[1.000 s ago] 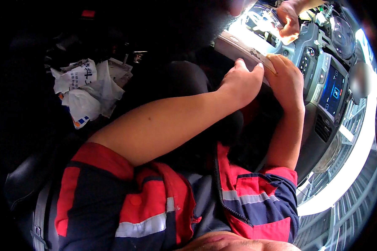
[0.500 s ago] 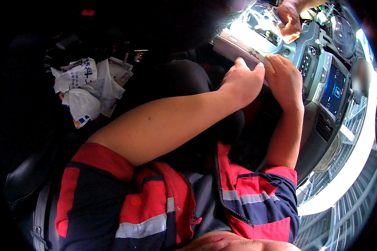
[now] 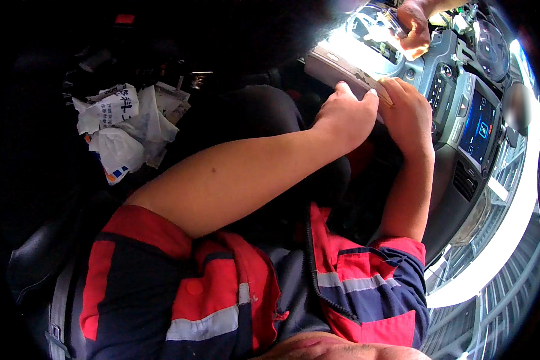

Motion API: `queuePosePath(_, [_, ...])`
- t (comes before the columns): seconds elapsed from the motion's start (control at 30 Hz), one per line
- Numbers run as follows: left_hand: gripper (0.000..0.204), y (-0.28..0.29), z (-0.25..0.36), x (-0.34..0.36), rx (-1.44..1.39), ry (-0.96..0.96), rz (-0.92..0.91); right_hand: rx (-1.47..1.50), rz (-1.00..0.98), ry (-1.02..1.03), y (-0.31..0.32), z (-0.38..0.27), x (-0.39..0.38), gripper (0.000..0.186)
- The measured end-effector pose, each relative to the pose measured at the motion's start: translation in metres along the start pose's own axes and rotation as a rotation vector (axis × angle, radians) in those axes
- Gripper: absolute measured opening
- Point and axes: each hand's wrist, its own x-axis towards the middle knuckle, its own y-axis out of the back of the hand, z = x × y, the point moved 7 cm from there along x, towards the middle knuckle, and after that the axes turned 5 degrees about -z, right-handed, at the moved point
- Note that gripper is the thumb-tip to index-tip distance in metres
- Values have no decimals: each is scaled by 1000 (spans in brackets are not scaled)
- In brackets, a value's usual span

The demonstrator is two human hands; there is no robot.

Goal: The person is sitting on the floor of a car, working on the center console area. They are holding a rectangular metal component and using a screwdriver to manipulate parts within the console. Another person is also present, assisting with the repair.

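My left hand (image 3: 347, 120) and my right hand (image 3: 407, 114) meet side by side at the near end of a long grey-brown trim panel (image 3: 330, 65). The left one has its fingers closed on the panel's lower side, thumb up. My right fingers curl over the upper edge. Cutouts run along that edge, which is brightly lit. From my hands the panel slants up and left, toward the lit console opening (image 3: 372, 36). Both sets of fingertips are partly hidden behind the panel.
Another person's hand (image 3: 415, 33) works at the opened console beyond the panel. Close on my right stand the dashboard with its lit screen (image 3: 479, 129) and a row of control buttons (image 3: 439, 90). Crumpled white paper and wrappers (image 3: 123, 129) lie in the dark at left.
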Motion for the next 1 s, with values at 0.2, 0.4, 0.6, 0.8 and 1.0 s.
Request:
queuePosePath(0.2, [66, 1, -1, 1, -25, -9, 21, 0, 2, 0, 1, -1, 1, 21])
queuePosePath(0.4, [64, -1, 1, 1, 20, 8, -12, 1, 0, -6, 0, 0, -1, 22])
queuePosePath(0.6, [67, 1, -2, 0, -49, -27, 46, 10, 11, 7, 0, -1, 0, 22])
queuePosePath(0.8, [64, 0, -1, 1, 10, -5, 2, 21, 23, 9, 1, 0, -1, 21])
queuePosePath(1.0, [64, 0, 1, 0, 16, -24, 12, 8, 16, 3, -2, 3, -1, 20])
